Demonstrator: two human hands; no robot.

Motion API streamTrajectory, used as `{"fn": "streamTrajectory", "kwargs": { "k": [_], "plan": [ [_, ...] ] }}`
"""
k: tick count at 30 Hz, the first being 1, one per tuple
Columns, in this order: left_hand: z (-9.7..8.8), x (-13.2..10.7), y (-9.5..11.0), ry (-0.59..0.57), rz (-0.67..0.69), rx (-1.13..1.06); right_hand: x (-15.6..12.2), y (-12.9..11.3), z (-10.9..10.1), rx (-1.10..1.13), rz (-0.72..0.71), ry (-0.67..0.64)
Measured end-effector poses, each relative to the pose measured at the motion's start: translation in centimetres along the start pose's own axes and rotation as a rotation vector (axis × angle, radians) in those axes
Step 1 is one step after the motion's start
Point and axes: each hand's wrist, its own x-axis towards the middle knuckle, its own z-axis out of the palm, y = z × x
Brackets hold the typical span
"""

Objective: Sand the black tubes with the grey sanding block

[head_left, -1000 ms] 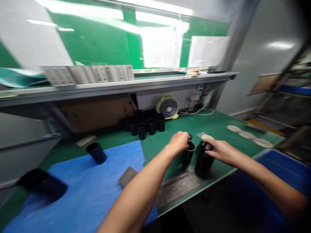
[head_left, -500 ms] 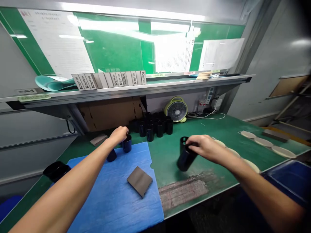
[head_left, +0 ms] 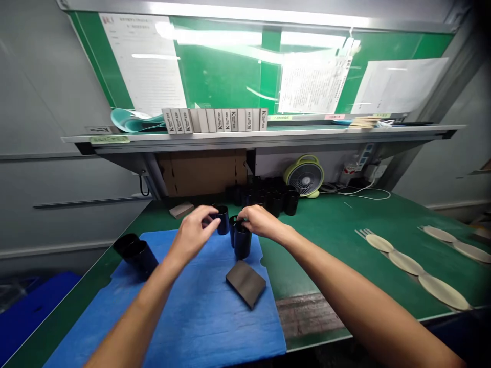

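My right hand (head_left: 261, 221) grips black cylindrical cups by their rims, over the back right of a blue mat (head_left: 184, 306). The larger cup (head_left: 242, 243) is in front, and a second cup (head_left: 232, 227) shows just behind it. My left hand (head_left: 196, 230) has its thumb and fingers apart, with nothing visible between them. Its fingertips are beside a dark blue-black cup (head_left: 223, 222) standing at the mat's back edge; whether they touch it I cannot tell. A grey-brown sanding block (head_left: 246, 282) lies on the mat in front of the held cups.
Two black cups (head_left: 140, 258) lean at the mat's left edge. A cluster of black cups (head_left: 276, 203) stands at the back beside a green fan (head_left: 306, 179). Pale oval discs (head_left: 406, 262) lie in rows on the green table (head_left: 337, 230). Above runs a shelf with small boxes (head_left: 215, 121).
My right hand has brought the black cups leftward from the green table to over the mat. My left hand has come away from the cup at the mat's back edge. The view has shifted left.
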Motion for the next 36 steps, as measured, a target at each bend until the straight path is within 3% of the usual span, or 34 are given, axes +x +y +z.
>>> {"fn": "streamTrajectory", "kwargs": {
  "k": [4, 8, 11, 14, 17, 20, 22, 25, 28, 31, 34, 36],
  "plan": [
    [2.1, -7.0, 0.7, 0.089, -0.166, -0.334, -0.6, -2.2, -1.9, 0.058, -0.046, 0.086],
    [3.4, -9.9, 2.8, 0.169, -0.172, -0.415, -1.7, -6.0, -3.1, 0.195, -0.113, 0.106],
    [2.9, -11.7, 4.6, 0.182, -0.316, -0.656, -3.5, -7.5, -2.0, 0.435, -0.083, 0.123],
    [2.3, -14.2, 4.9, 0.177, -0.572, -1.167, -6.7, -7.2, 2.0, 0.496, 0.118, 0.246],
    [2.2, -16.2, 3.7, 0.278, -0.770, -1.547, -10.3, -6.6, 8.2, 0.311, 0.265, 0.289],
    [2.6, -17.0, 2.4, 0.398, -0.833, -1.638, -12.5, -6.7, 13.5, 0.125, 0.290, 0.271],
    [2.7, -17.1, 1.9, 0.406, -0.840, -1.623, -13.1, -6.9, 15.0, 0.097, 0.282, 0.269],
    [2.5, -17.2, 1.8, 0.287, -0.870, -1.553, -13.2, -6.9, 13.5, 0.382, 0.320, 0.303],
    [2.1, -16.9, 1.9, 0.007, -0.946, -1.434, -13.3, -7.0, 10.1, 1.121, 0.386, 0.251],
    [1.5, -16.0, 1.9, -0.273, -0.980, -1.318, -13.7, -7.3, 7.8, 1.686, 0.368, 0.069],
    [0.5, -14.9, 2.0, -0.443, -0.972, -1.264, -14.5, -7.6, 7.9, 1.841, 0.429, -0.033],
    [0.0, -14.7, 2.2, -0.453, -0.936, -1.264, -15.2, -7.9, 8.6, 1.884, 0.553, 0.008]
  ]
}}
